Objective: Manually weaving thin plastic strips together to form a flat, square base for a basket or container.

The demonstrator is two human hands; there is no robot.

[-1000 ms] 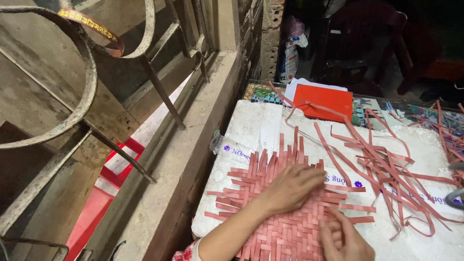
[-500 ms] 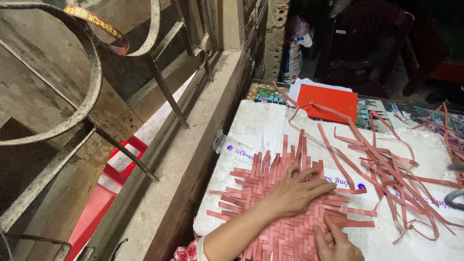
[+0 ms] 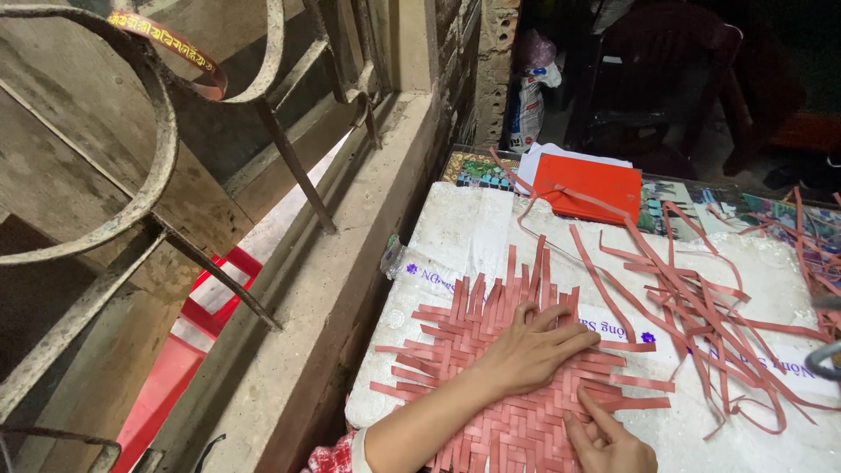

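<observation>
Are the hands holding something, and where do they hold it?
Nothing is gripped. The left hand presses flat on the middle of the red woven mat; the right hand has its fingertips on the mat's near part.

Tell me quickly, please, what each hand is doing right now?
Left hand: open, pressed flat on the woven red mat.
Right hand: open, fingertips on the mat, holding nothing.
</observation>
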